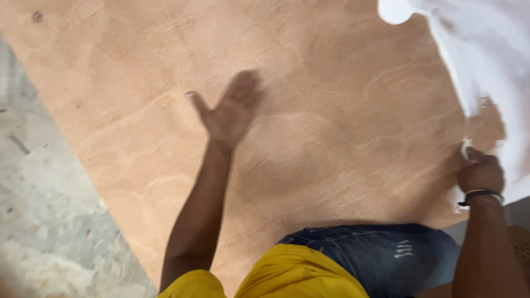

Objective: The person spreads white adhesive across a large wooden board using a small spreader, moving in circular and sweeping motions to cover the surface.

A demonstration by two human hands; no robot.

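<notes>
Right hand (481, 172) grip on white sheet (486, 49) edge, sheet above

A bare grey concrete floor (44, 209), mottled and scuffed, fills the left side of the view. A small dark scrap (19, 144) lies on the floor, perhaps a splinter; blur hides its kind. Tiny reddish flecks dot the floor lower down.

Right hand (481, 172) gripping white sheet (486, 49)
</notes>
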